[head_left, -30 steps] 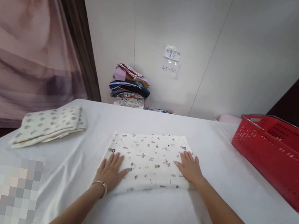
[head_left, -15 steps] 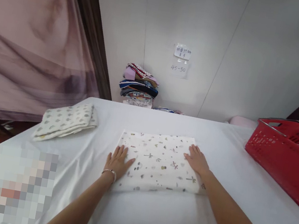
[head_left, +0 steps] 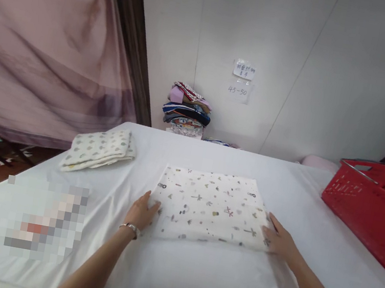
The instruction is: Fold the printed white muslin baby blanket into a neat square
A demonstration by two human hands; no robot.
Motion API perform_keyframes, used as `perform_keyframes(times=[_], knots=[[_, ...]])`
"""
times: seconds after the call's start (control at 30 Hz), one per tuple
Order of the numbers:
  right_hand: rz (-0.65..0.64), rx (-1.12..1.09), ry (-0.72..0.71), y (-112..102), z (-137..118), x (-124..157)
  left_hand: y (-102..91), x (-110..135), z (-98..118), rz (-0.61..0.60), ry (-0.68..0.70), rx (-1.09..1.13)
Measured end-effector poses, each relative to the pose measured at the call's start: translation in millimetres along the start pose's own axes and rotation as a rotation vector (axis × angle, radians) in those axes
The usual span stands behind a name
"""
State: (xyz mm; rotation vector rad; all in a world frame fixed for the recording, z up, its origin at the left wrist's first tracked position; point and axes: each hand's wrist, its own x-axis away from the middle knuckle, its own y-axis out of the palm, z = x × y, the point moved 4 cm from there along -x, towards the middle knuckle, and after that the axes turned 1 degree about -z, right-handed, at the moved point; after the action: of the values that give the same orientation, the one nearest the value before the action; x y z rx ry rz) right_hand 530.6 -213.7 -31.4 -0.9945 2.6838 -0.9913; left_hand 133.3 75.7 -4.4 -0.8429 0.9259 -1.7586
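Observation:
A folded white cloth (head_left: 207, 206) printed with small palm trees, leaves and other motifs lies flat in front of me. My left hand (head_left: 141, 213) rests at its left edge, thumb on the cloth and fingers apart. At the right edge is my right hand (head_left: 279, 236), its thumb touching the cloth and its fingers stretched along the side. Both hands look open; whether any fingertips reach under the fabric is hidden.
A second folded cloth (head_left: 102, 148) with grey-green motifs lies at the table's left edge. On the right stands a red basket (head_left: 366, 214). Folded fabrics (head_left: 186, 112) are piled behind the white-covered table (head_left: 199, 276). A blurred-out patch (head_left: 44, 222) covers the left front.
Both hands have slid off the top of the cloth to its side edges, drawing nearer to me. The view has shifted slightly left.

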Motion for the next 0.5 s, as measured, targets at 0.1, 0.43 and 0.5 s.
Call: perform_keyframes(times=[0.1,0.43,0.5], knots=[[0.06,-0.077,0.098,-6,7,28,-6.4,11,-11,-0.033,-0.123,0.134],[0.198,-0.385,0.185,-46,-6,27,29.0,40,-1,-0.185,-0.152,0.773],[0.295,-0.314,0.209,-65,9,19,56.1,69,12,-0.308,-0.123,0.93]])
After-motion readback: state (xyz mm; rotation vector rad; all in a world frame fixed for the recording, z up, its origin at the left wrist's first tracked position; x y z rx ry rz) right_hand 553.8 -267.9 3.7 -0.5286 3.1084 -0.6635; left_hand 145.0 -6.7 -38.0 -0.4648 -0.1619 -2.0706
